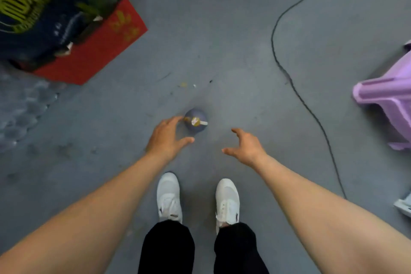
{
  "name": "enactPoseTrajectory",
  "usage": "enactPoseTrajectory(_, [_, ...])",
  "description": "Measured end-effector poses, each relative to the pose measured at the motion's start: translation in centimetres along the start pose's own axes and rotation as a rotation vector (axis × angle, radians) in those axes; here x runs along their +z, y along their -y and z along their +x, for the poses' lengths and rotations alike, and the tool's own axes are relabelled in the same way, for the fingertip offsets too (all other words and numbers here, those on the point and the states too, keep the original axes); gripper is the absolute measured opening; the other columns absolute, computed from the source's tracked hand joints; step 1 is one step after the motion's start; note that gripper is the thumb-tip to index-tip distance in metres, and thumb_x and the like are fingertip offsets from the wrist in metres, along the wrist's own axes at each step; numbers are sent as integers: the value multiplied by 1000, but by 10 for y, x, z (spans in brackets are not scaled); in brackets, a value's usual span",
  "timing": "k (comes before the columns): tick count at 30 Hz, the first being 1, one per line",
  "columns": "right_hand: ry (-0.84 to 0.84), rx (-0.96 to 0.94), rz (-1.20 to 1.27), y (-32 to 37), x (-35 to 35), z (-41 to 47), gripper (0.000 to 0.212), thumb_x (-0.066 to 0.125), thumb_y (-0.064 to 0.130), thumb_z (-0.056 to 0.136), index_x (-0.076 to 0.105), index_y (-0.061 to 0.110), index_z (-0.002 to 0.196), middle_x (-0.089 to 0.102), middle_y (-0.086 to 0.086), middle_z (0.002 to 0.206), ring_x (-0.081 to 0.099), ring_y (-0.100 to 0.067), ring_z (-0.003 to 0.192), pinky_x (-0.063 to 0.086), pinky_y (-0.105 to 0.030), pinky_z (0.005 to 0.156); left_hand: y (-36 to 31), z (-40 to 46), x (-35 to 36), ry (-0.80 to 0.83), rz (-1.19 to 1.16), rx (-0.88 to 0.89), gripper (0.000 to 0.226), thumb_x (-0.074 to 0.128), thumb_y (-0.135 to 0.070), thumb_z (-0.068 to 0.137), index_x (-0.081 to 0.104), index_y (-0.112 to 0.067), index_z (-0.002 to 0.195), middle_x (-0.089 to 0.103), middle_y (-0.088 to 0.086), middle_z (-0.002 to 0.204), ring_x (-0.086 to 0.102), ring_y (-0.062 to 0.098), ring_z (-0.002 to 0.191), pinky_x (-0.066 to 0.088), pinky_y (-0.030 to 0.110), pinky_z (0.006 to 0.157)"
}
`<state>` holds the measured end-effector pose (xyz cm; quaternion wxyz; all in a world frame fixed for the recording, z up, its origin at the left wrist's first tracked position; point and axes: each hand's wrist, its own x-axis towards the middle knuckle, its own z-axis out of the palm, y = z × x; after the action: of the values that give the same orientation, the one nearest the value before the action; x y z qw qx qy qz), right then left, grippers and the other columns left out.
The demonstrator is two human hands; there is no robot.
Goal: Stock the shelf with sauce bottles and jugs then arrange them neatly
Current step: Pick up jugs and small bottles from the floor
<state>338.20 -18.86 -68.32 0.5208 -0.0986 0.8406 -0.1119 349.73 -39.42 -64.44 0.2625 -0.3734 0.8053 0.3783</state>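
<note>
Both grips are open and hold nothing. Left hand [165, 138] has its fingers spread just beside the bottle [195, 122]; I cannot tell if they touch it. Right hand [245, 145] is spread too, near the bottle but apart from it. That bottle stands upright on the gray floor [222, 40], seen from above: dark, round, with a yellow cap. A red and dark cardboard box [73, 35] sits far left, its inside too blurry to see. On the right are a thin black cord [275, 55] and a smooth purple plastic bin [387, 104]
</note>
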Motion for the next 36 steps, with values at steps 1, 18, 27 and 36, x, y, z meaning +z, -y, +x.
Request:
enactPoseTrajectory(1, [-8,-15,30,-2,10,18,90,83,41,80,37,16,153,48,-12,150,47,-27,138,38,-34,110,8,14,11,5,-18,19,71,82,-36,78,52,-19,140,55,11,139,50,29,129,35,29,102])
enactPoseTrajectory(18, [-59,-212,328,16,102,156,109,92,40,48,42,33,145,60,3,134,58,-20,122,52,-45,99,51,112,74,47,-498,148,40,86,-18,72,73,-26,110,70,-10,113,59,-10,94,37,1,82])
enactPoseTrajectory(27, [264,-122,327,15,125,53,94,96,25,64,43,34,141,60,8,129,57,-14,123,47,-30,103,76,38,42,108,-485,-53,28,79,-39,80,77,-24,104,75,-4,93,65,6,89,51,23,80])
enactPoseTrajectory(36, [480,-181,201,96,103,-57,90,95,19,64,44,34,137,63,8,125,61,-16,118,52,-32,98,115,-92,-34,-93,-819,-270,26,74,-37,86,78,-16,101,74,-2,94,64,4,84,46,11,69])
